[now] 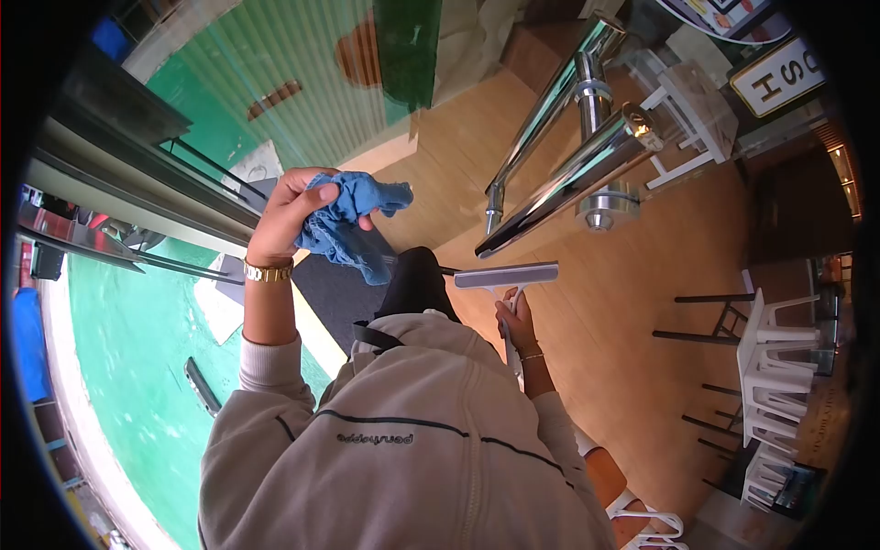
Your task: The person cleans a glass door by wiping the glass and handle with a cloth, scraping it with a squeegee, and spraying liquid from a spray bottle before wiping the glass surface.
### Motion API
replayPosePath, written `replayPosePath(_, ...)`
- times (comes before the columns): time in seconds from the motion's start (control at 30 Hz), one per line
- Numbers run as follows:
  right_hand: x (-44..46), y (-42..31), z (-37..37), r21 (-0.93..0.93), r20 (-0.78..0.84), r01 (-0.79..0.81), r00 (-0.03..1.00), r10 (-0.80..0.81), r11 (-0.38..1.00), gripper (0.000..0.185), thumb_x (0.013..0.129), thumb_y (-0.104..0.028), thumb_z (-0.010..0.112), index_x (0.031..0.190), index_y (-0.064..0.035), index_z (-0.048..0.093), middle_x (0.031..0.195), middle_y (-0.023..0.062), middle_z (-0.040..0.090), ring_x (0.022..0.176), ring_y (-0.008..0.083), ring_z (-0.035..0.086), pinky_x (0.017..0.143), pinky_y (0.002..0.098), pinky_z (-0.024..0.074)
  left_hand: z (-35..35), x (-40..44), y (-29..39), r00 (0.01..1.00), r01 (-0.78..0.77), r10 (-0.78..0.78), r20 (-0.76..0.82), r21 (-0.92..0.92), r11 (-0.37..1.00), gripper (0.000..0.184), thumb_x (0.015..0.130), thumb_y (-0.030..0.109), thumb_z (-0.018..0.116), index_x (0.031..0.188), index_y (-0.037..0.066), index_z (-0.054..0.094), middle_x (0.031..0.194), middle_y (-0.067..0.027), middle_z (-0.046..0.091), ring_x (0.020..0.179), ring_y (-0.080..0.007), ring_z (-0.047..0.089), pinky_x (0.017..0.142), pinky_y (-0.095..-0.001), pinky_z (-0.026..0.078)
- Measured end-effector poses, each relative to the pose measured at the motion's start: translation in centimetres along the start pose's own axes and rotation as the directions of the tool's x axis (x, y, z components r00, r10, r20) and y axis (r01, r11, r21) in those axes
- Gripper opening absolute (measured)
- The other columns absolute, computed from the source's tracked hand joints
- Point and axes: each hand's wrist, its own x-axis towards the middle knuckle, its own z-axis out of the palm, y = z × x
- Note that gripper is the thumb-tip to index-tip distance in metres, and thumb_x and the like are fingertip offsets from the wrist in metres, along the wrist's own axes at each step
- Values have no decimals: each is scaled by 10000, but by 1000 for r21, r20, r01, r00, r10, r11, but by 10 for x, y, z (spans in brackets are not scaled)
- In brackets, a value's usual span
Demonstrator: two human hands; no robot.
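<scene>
Left hand [282, 211] raised, fingers [295, 181] clenched, right hand [519, 323] lower, fingers curled

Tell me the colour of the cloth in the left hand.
The cloth is blue; it shows best in the head view.

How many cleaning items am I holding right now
2: a bunched blue cloth in your left hand and a squeegee in your right hand. Another cloth could be hidden in the folds.
</scene>
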Motion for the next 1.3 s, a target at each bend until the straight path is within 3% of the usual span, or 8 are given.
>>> replayPosePath(0.07,-3,-9,-12,-380,75,270,962,-261,885,343,774,-183,732,918,-67,443,566,2,462,429,116,456,417,267,377,2,1,2,1000,10,-9,12,-25,1000,318,887,210,531,901,-91,634,825,-187,672,743,-217,662,714,-297,523)
replayPosePath(0.17,-24,-78,18,-577,138,440,883,-448,688,332,755,-199,747,888,-25,497,594,49,526,494,182,547,476,305,434,2,5,-2,1000,-16,17,20,-43,999,315,886,204,533,909,-94,633,836,-189,671,741,-215,665,696,-295,529)
replayPosePath(0.43,23,-5,42,-667,29,351,894,-448,657,255,750,-108,660,921,2,506,671,180,588,631,374,601,543,383,465,6,4,-3,1000,-4,4,30,-27,1000,306,889,187,530,928,-100,628,852,-182,672,737,-206,666,693,-291,535)
replayPosePath(0.57,30,43,-9,-506,-314,86,908,-276,858,242,753,-93,639,894,-45,448,617,137,535,544,292,565,532,364,447,4,-2,-3,999,-49,49,7,-32,998,301,891,186,530,937,-95,628,845,-173,674,734,-203,667,690,-289,537)
replayPosePath(0.77,-22,-41,-36,-670,-98,162,948,-302,725,237,748,-87,666,825,-59,443,580,43,451,523,135,472,517,285,407,-3,-4,-12,998,26,-27,-61,-15,1000,297,903,201,532,938,-76,634,858,-162,673,716,-183,656,690,-278,531)
replayPosePath(0.97,-65,-88,-35,-557,-123,265,911,-394,787,265,746,-90,698,830,-60,449,645,2,464,562,81,446,514,241,378,5,2,-11,1000,13,-14,-24,-39,999,264,910,175,521,898,-60,642,833,-144,668,742,-179,645,707,-283,517)
replayPosePath(1.1,-86,-140,-15,-47,-310,504,813,-492,862,235,771,7,640,869,-51,435,753,54,502,619,111,466,514,269,400,14,9,-10,999,36,-36,6,-4,999,259,909,157,514,878,-64,646,821,-135,670,745,-178,639,722,-290,502)
replayPosePath(1.3,-143,-208,-5,120,77,528,840,-538,841,303,771,-26,665,1045,-15,536,780,84,558,678,189,568,554,315,470,60,3,31,981,-83,107,160,-149,985,286,916,176,527,994,-79,630,973,-159,667,900,-216,628,824,-304,470)
